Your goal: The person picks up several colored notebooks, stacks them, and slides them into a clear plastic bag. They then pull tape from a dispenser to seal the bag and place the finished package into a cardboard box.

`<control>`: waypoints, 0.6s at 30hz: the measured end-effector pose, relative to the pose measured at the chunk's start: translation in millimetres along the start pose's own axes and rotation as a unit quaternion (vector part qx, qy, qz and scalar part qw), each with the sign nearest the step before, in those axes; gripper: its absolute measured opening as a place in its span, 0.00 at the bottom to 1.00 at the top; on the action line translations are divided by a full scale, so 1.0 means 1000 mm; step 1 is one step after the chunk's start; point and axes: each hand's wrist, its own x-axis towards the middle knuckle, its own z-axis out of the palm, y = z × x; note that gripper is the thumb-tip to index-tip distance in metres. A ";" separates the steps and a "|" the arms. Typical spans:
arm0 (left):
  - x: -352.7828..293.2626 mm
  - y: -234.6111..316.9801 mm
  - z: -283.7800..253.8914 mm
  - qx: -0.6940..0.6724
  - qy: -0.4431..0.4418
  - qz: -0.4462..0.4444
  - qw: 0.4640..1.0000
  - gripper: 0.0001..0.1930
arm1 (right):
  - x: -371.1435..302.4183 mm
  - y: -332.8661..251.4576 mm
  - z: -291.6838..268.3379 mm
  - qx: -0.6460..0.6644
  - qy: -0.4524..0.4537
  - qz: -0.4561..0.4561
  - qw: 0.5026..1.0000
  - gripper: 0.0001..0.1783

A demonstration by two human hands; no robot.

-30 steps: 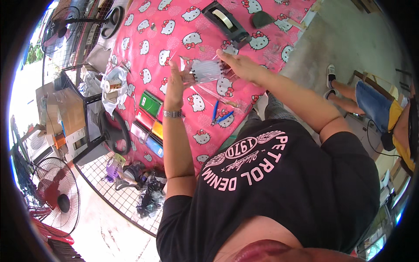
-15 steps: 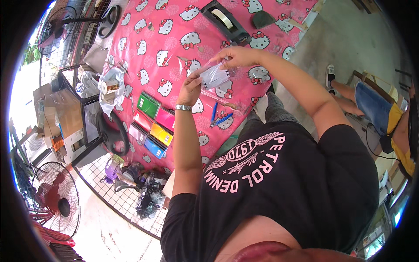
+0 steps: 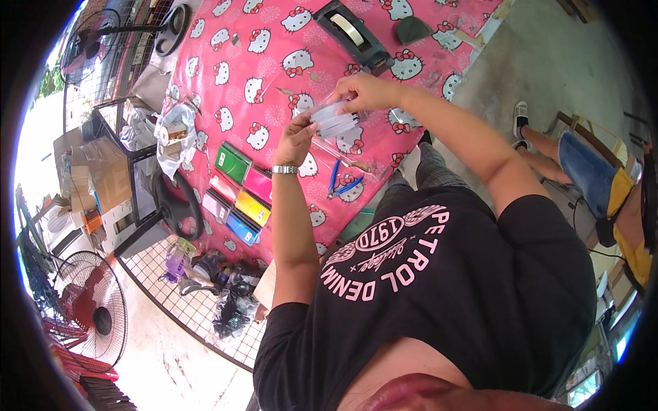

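A clear plastic bag (image 3: pixel 334 123) with a whitish flat stack inside is held between my hands above the pink table cover. My left hand (image 3: pixel 296 140) pinches its left edge, thumb on top. At the far right edge of the bag, my right hand (image 3: pixel 362 92) has its fingers bent and pressed onto the plastic. What exactly the stack is, I cannot make out. Small spiral notebooks in several colours, one of them a green notebook (image 3: pixel 232 162), lie in two rows left of my left forearm. Blue-handled pliers (image 3: pixel 344 185) rest nearer me, partly spread.
A black tape dispenser (image 3: pixel 353 34) stands at the far side beside a dark green lump (image 3: pixel 413 31). White plastic bags (image 3: pixel 176 133) sit along the table's left edge. A standing fan (image 3: pixel 92 312) is at lower left; another person (image 3: pixel 582 168) sits at far right.
My right hand has shifted slightly left, its fingers curling closer over the bag. The whitish stack now lies at a flatter angle. My left hand stays nearly in place.
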 end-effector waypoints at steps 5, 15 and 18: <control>0.009 -0.005 0.011 0.328 0.138 0.209 0.911 0.11 | 0.004 -0.007 0.016 -0.031 0.092 -0.060 0.993 0.13; -0.040 0.032 0.048 0.570 0.018 0.235 0.787 0.23 | -0.039 -0.029 0.011 -0.191 0.129 -0.261 0.937 0.18; -0.039 0.025 0.063 0.634 0.026 0.287 0.718 0.25 | -0.043 -0.039 0.015 -0.307 0.128 -0.248 0.910 0.19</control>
